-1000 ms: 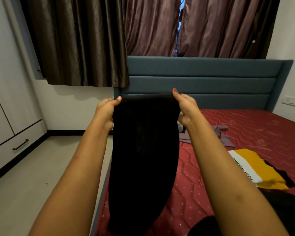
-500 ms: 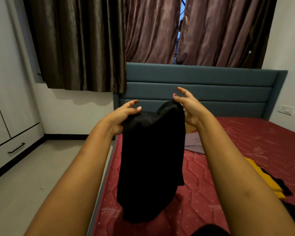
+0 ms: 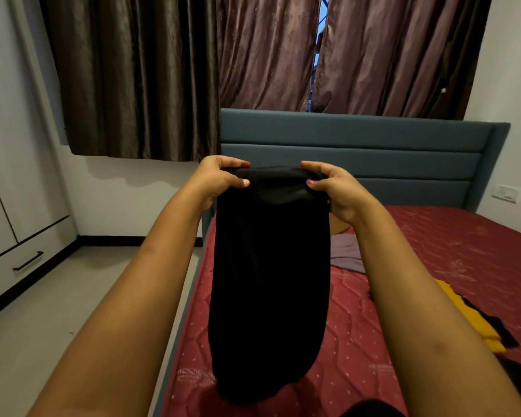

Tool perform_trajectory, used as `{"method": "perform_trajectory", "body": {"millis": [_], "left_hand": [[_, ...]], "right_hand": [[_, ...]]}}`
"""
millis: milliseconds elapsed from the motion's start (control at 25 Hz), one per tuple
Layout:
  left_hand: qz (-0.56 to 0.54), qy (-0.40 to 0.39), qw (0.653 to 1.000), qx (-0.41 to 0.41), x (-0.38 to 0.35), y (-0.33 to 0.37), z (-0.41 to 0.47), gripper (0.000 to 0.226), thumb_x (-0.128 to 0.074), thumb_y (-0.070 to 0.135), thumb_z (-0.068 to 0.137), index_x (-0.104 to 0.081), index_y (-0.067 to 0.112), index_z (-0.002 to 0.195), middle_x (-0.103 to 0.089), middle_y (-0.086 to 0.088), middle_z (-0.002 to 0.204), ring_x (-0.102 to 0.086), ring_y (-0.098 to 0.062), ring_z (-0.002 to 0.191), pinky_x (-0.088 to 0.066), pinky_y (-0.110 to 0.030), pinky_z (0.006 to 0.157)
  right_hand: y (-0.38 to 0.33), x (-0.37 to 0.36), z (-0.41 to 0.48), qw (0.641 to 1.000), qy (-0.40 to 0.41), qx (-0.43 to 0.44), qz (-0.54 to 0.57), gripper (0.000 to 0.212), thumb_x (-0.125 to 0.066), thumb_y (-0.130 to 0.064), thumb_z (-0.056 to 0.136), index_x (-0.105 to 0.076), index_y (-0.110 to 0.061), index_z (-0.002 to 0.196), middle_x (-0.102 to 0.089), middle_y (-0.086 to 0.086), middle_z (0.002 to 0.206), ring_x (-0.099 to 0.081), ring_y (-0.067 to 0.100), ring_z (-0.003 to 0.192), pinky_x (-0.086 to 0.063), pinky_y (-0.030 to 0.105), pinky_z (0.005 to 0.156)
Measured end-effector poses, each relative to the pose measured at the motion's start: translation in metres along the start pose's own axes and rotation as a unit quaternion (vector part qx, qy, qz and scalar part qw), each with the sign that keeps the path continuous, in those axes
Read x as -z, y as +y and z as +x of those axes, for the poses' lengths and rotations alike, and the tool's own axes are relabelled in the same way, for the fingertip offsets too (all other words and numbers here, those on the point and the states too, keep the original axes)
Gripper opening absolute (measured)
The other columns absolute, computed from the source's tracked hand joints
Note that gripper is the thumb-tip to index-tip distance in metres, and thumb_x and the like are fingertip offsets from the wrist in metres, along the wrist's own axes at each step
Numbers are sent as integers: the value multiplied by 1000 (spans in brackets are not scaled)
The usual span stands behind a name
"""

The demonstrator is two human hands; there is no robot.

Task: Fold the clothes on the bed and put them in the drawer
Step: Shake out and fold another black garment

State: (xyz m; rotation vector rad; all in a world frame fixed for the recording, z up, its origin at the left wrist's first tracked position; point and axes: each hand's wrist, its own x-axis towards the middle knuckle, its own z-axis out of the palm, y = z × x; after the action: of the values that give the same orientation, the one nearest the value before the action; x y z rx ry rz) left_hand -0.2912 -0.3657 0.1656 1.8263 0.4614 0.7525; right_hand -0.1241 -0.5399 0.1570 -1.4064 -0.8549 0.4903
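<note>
Black garment (image 3: 268, 281) hangs vertically over the left edge of the bed (image 3: 433, 251); left hand (image 3: 220, 180) and right hand (image 3: 331, 188) level, fingers pinching its top corners.

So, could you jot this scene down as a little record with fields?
held item: black garment, hanging above the red mattress
left hand: grips its top left corner
right hand: grips its top right corner
bed: blue headboard behind
other clothes: grey piece and yellow piece lying on the mattress
drawer: closed, far left
</note>
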Motion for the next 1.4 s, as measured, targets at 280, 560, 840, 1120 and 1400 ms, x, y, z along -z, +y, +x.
{"method": "perform_trajectory", "body": {"millis": [280,560,840,1120,1400], "left_hand": [[453,-7,890,46,-15,-44,56,43,-80,20,77,-67,25,118,-64,-8,120,-59,-28,109,-50,-40,94],[326,261,878,-234,11,22,138,32,-64,19,86,-62,25,117,-67,-8,111,-62,-27,103,-52,-39,85],[284,212,911,-211,-4,-22,92,32,-75,23,79,-69,20,110,-50,-12,110,-49,-27,105,-43,-33,94],[292,-259,915,-105,-43,-181,-67,13,-68,26,74,-61,22,85,-60,7,92,-49,-8,88,-39,-26,78],[199,-392,895,81,-69,-230,-168,20,-61,25,80,-42,28,75,-40,11,73,-39,3,67,-32,-27,68]], "right_hand": [[26,3,54,905,-12,-203,-373,22,-67,5,83,-61,-11,97,-59,14,86,-59,21,63,-55,30,58],[-51,6,138,871,259,238,-343,35,-56,7,80,-68,-8,110,-69,7,107,-61,18,103,-40,18,85],[13,22,82,921,212,230,-233,21,-65,2,85,-67,-10,102,-54,2,110,-51,12,105,-39,13,92],[170,46,-60,937,-158,-221,-219,23,-49,4,94,-50,-17,83,-42,4,67,-38,11,53,-27,24,51],[221,34,-101,788,-290,-432,-329,17,-54,-4,94,-52,-20,87,-44,-3,52,-38,6,44,-37,23,60]]}}
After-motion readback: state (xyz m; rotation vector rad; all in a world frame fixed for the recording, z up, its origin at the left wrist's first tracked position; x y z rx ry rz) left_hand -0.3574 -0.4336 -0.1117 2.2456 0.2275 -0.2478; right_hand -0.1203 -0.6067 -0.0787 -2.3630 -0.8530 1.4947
